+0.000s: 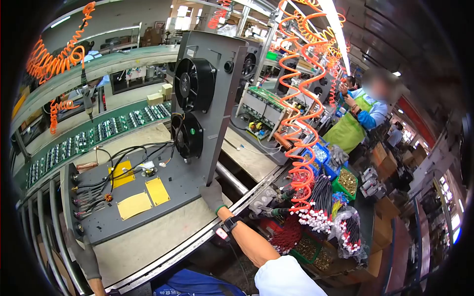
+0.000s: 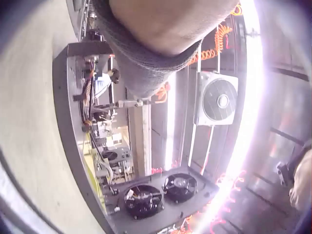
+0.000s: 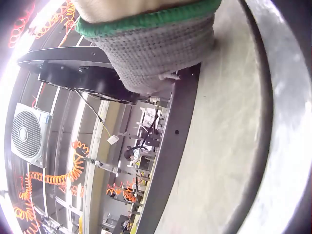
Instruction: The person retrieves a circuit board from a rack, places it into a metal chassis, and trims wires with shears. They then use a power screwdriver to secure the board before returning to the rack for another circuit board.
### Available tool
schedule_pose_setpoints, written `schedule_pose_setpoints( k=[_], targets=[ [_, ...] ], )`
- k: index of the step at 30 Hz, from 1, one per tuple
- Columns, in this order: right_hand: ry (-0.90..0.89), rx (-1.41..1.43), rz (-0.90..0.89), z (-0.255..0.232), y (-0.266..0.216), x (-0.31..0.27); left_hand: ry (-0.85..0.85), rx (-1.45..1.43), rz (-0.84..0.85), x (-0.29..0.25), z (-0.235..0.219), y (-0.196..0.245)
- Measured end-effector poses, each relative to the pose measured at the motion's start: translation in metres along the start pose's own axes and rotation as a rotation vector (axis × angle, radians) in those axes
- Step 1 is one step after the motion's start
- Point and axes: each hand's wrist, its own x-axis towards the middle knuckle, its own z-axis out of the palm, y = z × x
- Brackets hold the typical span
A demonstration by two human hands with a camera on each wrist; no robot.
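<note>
Head view: we see the gloved left hand and right hand at the near corners of the grey chassis, probably steadying it; finger closure we cannot tell. It lies flat on the worktable, fan panel upright, circuit boards beyond.

1. Passage: bare board along the near edge of the chassis, between left hand and right hand.
2. Free room: above the chassis, left of the fans.
3. Obstacle: upright panel at the chassis's right end.
4. Obstacle: cables across the far side.
</note>
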Motion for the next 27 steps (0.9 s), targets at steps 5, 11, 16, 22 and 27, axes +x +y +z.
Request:
schedule_pose_setpoints(
  k=[5, 11, 16, 22, 27],
  targets=[
    [-0.018, -0.027, -0.032, -0.011, 0.022, 0.019, 0.051, -0.329, -0.152, 0.012, 0.025, 0.028],
    [-0.064, -0.024, -0.016, -0.013, 0.019, 0.019, 0.131, -0.43, -0.268, 0.025, 0.051, -0.023],
    [-0.045, -0.034, -0.002, -0.01, 0.021, 0.016, 0.115, -0.373, -0.287, 0.029, 0.038, -0.011],
    [-0.093, -0.039, -0.03, -0.006, 0.01, 0.003, 0.166, -0.478, -0.29, 0.031, 0.042, -0.06],
    [-0.177, -0.133, -0.008, 0.004, 0.006, -0.013, 0.163, -0.673, -0.363, 0.019, 0.056, -0.102]
  ],
)
